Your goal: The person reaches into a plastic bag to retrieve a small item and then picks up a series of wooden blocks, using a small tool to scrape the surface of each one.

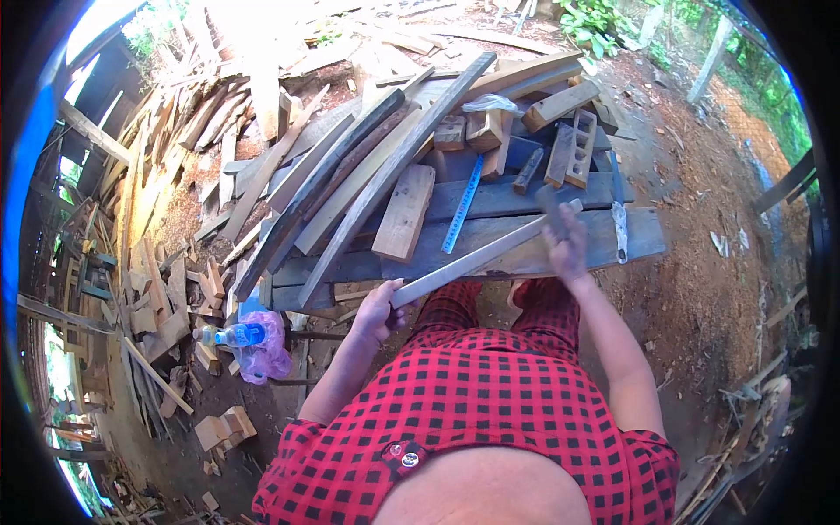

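Observation:
In the head view my left hand (378, 311) is wrapped round the near end of a long pale wood strip (481, 255), which slants up to the right over the bench. Close to the strip's far end is my right hand (568, 247), its fingers closed and smeared by motion. A dark flat piece (549, 199), also blurred, sticks out from that hand against the strip; its kind cannot be made out. On the bench lie a blue ruler (463, 206), a thick wood block (405, 213) and a long tool with a whitish handle (620, 234).
The plank bench (639, 238) carries long boards (398, 166) on its left and a block with square holes (573, 150) behind. Plastic bottles (238, 335) and a pink plastic bag (266, 357) are at the left. Wood scraps (226, 427) litter the ground.

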`<action>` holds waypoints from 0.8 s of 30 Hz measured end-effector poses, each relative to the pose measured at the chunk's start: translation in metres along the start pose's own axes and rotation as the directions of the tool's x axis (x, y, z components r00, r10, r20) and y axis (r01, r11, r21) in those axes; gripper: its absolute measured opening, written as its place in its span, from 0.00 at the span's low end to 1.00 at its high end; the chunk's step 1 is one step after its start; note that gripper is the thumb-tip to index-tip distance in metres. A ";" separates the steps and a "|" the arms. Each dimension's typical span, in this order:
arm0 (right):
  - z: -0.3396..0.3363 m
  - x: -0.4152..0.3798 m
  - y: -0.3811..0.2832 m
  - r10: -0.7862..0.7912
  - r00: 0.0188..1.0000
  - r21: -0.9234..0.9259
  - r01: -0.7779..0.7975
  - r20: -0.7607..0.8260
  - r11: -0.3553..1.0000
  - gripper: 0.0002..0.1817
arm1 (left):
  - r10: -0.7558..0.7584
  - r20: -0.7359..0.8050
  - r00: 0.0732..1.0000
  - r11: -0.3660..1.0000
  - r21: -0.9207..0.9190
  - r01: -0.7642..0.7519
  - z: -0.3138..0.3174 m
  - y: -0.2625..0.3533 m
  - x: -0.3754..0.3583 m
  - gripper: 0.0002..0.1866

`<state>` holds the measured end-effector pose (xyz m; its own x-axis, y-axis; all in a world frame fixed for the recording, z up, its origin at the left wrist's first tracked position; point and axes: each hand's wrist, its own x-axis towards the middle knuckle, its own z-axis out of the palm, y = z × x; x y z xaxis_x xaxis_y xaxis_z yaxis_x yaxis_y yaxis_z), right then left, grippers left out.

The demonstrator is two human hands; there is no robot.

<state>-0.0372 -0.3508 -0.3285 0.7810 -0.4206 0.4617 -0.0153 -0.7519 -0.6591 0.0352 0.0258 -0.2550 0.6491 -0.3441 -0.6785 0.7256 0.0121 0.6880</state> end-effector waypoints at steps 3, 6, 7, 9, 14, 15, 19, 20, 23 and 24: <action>-0.006 0.015 0.023 0.067 0.992 -0.476 -0.111 -0.109 0.873 0.28 | -0.048 0.100 0.994 0.997 -0.060 0.054 0.009 0.009 -0.011 0.20; 0.004 0.009 -0.039 0.041 0.998 -0.229 -0.049 -0.038 0.972 0.27 | -0.104 0.267 0.958 0.953 -0.248 0.173 -0.006 0.004 0.001 0.21; 0.017 0.001 -0.059 -0.125 0.992 -0.160 0.128 0.026 0.979 0.28 | -0.086 0.335 0.938 0.940 -0.285 0.188 -0.009 0.002 0.005 0.23; 0.034 -0.015 -0.117 -0.365 0.905 -0.003 0.374 0.219 0.927 0.30 | -0.103 0.308 0.946 0.931 -0.304 0.200 -0.005 0.004 0.002 0.22; 0.033 -0.025 -0.163 -0.633 0.646 0.225 0.602 0.426 0.766 0.32 | 0.019 0.138 0.990 0.967 -0.254 0.016 0.005 0.006 -0.011 0.19; 0.028 -0.023 -0.148 -0.576 0.718 0.191 0.548 0.392 0.814 0.30 | -0.022 0.179 0.984 0.969 -0.240 0.066 -0.001 0.003 -0.006 0.17; 0.001 -0.017 -0.040 -0.297 0.953 0.060 0.300 -0.059 0.952 0.25 | 0.063 0.163 0.985 0.982 -0.188 -0.032 -0.005 0.010 -0.012 0.13; -0.006 -0.020 -0.006 -0.048 0.993 -0.021 0.046 -0.103 0.999 0.23 | 0.144 0.127 0.981 0.982 -0.140 -0.126 -0.006 0.015 -0.013 0.13; -0.048 -0.031 0.038 0.563 0.815 0.030 -0.572 0.136 0.820 0.23 | 0.358 0.041 0.933 0.931 -0.087 -0.353 -0.035 0.049 -0.023 0.12; -0.038 -0.051 0.074 0.242 0.970 -0.167 -0.239 0.002 0.957 0.25 | 0.389 -0.013 0.921 0.917 -0.086 -0.389 -0.044 0.064 -0.031 0.13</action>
<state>-0.1020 -0.4046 -0.3786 0.7553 -0.5892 0.2870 -0.3049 -0.7036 -0.6419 0.0715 0.0785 -0.2014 0.8833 -0.2997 -0.3605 0.4328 0.2256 0.8728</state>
